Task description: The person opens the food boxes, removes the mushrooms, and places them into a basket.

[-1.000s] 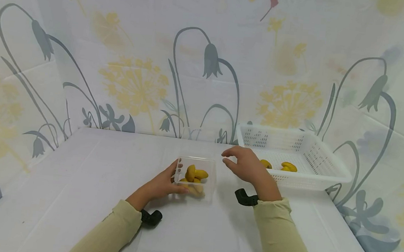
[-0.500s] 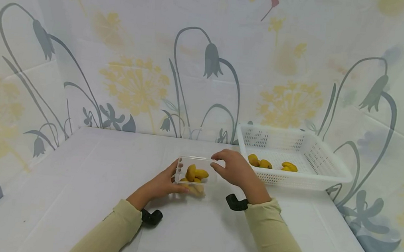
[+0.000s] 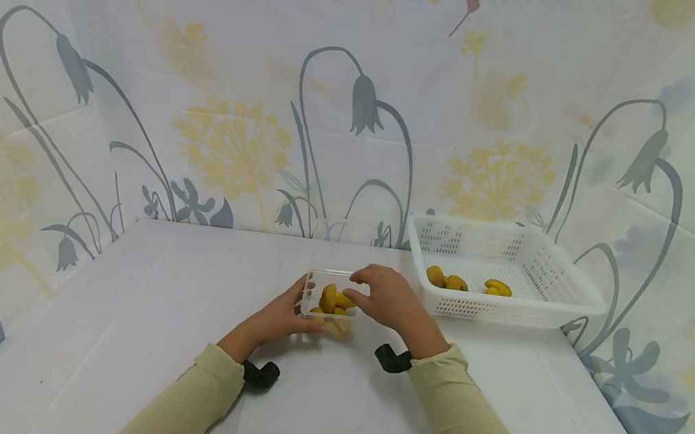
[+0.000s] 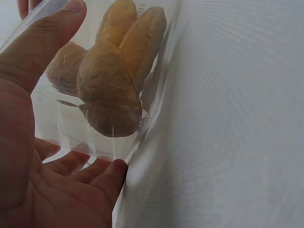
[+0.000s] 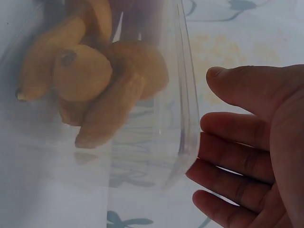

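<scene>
A small clear plastic box (image 3: 316, 278) stands on the white table with several yellow mushrooms (image 3: 328, 299) inside. My left hand (image 3: 276, 318) grips its left side, thumb along the front and fingers round behind. In the left wrist view, the mushrooms (image 4: 111, 71) show through the wall, beside the thumb. My right hand (image 3: 388, 300) is at the box's right side, its thumb over the rim. In the right wrist view, the right hand (image 5: 247, 147) holds nothing; thumb and fingers are spread apart, fingertips right at the box wall (image 5: 183, 95).
At the back right stands a white perforated basket (image 3: 532, 305) with more yellow mushrooms (image 3: 457, 283) along its near side. A faint clear plastic object (image 3: 343, 231) is behind the box, by the flowered cloth backdrop (image 3: 236, 145). Each wrist wears a black camera mount (image 3: 393, 359).
My right hand has moved left, from beside the basket to the box's right rim, uncovering mushrooms in the basket's near left corner. My left hand and the box have stayed in place.
</scene>
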`<action>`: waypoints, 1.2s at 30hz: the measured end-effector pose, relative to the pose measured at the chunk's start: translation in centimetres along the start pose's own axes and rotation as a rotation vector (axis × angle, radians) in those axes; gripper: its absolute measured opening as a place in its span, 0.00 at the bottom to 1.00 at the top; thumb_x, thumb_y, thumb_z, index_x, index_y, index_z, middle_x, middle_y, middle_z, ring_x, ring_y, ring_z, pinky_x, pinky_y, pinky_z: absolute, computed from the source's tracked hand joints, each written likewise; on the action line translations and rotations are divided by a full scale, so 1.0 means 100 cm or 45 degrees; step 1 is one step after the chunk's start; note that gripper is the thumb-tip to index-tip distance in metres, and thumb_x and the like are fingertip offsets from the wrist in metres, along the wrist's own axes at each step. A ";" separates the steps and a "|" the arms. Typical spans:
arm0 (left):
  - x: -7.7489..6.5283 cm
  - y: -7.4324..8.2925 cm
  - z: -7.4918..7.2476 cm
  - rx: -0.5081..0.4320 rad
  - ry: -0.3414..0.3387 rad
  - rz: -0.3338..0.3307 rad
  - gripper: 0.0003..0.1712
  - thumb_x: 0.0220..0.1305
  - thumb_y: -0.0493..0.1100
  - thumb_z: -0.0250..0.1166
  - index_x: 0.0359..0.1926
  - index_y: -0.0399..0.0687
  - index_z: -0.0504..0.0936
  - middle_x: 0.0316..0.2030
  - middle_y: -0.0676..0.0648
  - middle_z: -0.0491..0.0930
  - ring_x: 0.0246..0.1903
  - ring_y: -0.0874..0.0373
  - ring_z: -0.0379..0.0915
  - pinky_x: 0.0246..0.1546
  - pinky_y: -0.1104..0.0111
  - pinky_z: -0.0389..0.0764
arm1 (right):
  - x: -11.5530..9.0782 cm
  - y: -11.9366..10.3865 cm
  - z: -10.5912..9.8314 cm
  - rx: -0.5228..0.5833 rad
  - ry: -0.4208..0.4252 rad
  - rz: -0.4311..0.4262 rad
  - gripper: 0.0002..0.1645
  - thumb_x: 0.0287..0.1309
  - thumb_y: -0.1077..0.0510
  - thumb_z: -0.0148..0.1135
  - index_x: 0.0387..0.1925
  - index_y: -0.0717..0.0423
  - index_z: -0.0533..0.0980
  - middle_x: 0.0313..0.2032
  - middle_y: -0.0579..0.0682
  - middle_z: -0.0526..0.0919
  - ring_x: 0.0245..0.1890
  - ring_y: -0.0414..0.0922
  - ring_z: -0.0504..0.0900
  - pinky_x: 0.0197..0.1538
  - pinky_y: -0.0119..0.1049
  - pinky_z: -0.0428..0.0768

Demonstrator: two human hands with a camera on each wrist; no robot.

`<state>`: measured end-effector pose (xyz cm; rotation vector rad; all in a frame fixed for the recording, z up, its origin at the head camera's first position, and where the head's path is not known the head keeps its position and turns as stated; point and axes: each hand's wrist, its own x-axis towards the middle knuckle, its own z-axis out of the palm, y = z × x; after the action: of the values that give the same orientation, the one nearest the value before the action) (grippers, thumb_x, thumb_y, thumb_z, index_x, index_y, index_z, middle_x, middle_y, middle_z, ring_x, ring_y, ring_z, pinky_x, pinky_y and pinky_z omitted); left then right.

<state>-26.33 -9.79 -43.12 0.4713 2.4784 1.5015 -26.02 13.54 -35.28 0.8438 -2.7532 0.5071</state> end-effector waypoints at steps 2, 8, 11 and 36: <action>0.000 0.000 0.000 0.005 0.001 -0.003 0.69 0.48 0.57 0.77 0.78 0.55 0.38 0.75 0.48 0.52 0.74 0.48 0.49 0.70 0.52 0.62 | 0.000 -0.003 0.002 0.009 -0.005 0.005 0.20 0.61 0.46 0.64 0.47 0.56 0.82 0.43 0.51 0.85 0.45 0.51 0.83 0.51 0.44 0.81; 0.001 -0.001 0.000 0.005 0.002 -0.002 0.68 0.47 0.57 0.77 0.78 0.56 0.38 0.75 0.46 0.52 0.74 0.47 0.50 0.69 0.51 0.63 | 0.001 -0.008 0.009 -0.010 -0.023 0.042 0.21 0.60 0.45 0.65 0.47 0.55 0.81 0.43 0.49 0.85 0.44 0.48 0.82 0.49 0.43 0.81; 0.001 -0.001 0.000 0.003 -0.002 -0.014 0.69 0.47 0.58 0.77 0.78 0.57 0.38 0.75 0.47 0.52 0.74 0.48 0.50 0.70 0.52 0.62 | 0.002 -0.009 0.013 -0.015 -0.029 0.060 0.22 0.60 0.45 0.65 0.48 0.55 0.81 0.43 0.50 0.85 0.44 0.47 0.82 0.49 0.43 0.81; 0.001 -0.002 0.001 -0.010 -0.001 -0.001 0.67 0.49 0.55 0.76 0.78 0.55 0.37 0.76 0.46 0.51 0.74 0.46 0.50 0.69 0.51 0.63 | 0.007 -0.024 0.037 -0.098 0.022 0.256 0.22 0.55 0.38 0.66 0.36 0.51 0.86 0.32 0.45 0.85 0.28 0.40 0.79 0.28 0.32 0.77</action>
<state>-26.39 -9.78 -43.30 0.4695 2.4704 1.5100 -25.64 9.92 -37.80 0.5455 -2.8369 0.4373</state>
